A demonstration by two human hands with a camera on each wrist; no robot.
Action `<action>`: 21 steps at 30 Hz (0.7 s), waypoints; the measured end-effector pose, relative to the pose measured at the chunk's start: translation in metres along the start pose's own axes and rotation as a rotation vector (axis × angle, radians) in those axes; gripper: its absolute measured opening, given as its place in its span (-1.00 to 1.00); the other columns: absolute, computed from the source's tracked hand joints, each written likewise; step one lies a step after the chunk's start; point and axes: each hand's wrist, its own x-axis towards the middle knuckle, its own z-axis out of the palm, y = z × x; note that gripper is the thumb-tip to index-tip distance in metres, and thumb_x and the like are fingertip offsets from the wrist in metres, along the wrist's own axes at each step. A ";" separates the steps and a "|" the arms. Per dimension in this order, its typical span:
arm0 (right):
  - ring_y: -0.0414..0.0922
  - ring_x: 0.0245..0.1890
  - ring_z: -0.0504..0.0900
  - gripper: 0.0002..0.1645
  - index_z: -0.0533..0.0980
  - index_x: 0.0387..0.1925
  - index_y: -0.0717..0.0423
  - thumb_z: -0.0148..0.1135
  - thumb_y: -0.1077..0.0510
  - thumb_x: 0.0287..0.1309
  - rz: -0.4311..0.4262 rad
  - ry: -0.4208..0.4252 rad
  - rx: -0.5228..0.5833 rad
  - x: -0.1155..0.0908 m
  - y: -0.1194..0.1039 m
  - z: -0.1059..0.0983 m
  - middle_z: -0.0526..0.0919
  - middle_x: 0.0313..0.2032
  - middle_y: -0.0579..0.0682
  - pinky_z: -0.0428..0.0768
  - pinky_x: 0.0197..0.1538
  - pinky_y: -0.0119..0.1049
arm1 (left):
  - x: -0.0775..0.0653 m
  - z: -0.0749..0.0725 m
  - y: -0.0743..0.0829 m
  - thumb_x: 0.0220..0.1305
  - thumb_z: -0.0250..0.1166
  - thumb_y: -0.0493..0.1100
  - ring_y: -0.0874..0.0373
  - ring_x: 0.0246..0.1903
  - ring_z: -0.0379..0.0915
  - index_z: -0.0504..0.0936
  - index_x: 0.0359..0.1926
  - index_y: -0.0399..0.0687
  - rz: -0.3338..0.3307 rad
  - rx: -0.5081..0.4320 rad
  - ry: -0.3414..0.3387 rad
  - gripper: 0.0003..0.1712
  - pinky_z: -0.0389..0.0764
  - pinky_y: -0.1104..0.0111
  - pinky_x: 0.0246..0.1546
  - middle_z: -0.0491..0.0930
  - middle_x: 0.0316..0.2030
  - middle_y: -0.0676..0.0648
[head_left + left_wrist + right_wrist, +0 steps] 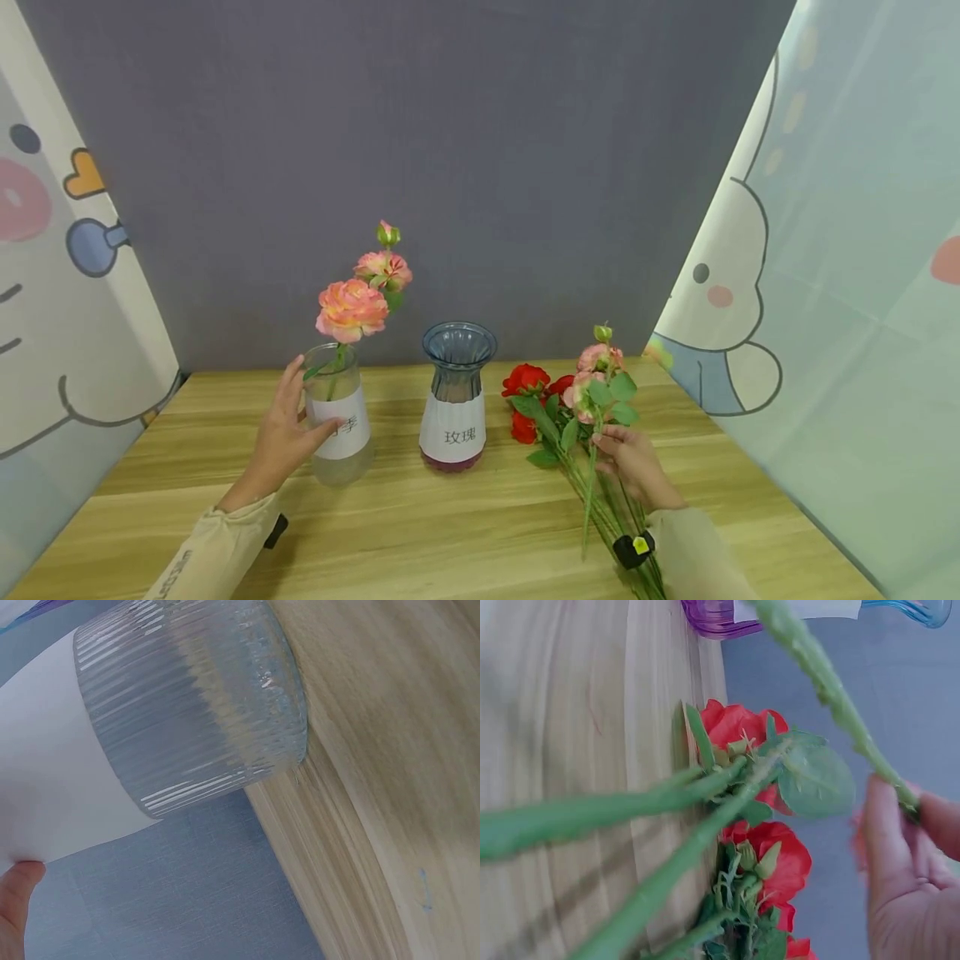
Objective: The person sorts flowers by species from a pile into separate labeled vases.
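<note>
My left hand (280, 437) holds a ribbed clear glass vase (341, 469) from the left, thumb across its white label and fingers along its far side. In the left wrist view a fingertip (21, 881) meets the label edge. A tall pink-orange flower (352, 310) with a smaller bloom and bud stands in this vase. My right hand (637, 468) pinches the green stem (840, 712) of a pink flower (585, 393) with a bud on top, held upright over several red roses (527, 380). The roses lie on the table with their stems toward me.
A blue-to-purple flared glass vase (459, 375) with a white label stands mid-table between the hands. The wooden table (405, 533) ends at a dark grey backdrop (420, 150). Cartoon-printed panels (847, 275) flank both sides.
</note>
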 end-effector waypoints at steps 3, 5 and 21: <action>-0.29 -0.40 0.51 -0.67 0.30 0.05 0.53 0.01 0.36 0.36 -0.042 0.063 0.069 0.001 0.001 0.006 0.53 -0.35 -0.10 0.63 -0.35 -0.36 | 0.000 0.000 0.000 -0.28 0.50 -0.58 -0.55 0.12 0.20 0.25 0.25 -0.42 0.004 -0.006 0.000 -0.01 0.52 -0.16 -0.35 0.03 0.34 -0.49; -0.28 -0.40 0.51 -0.74 0.35 -0.01 0.47 0.04 0.34 0.35 -0.077 0.116 0.145 0.002 0.001 0.011 0.53 -0.36 -0.12 0.63 -0.35 -0.35 | 0.000 0.000 0.000 -0.28 0.50 -0.58 -0.54 0.12 0.20 0.25 0.25 -0.41 0.007 -0.008 0.001 -0.01 0.52 -0.16 -0.35 0.03 0.34 -0.49; -0.27 -0.48 0.53 -0.83 0.32 -0.17 0.27 0.02 0.49 0.26 -0.392 0.191 0.567 0.000 -0.004 0.052 0.45 -0.45 -0.10 0.57 -0.52 -0.46 | 0.000 0.001 0.000 -0.24 0.48 -0.59 -0.42 0.14 0.22 0.24 0.28 -0.38 -0.030 -0.041 -0.011 -0.01 0.50 -0.19 -0.28 -0.03 0.39 -0.41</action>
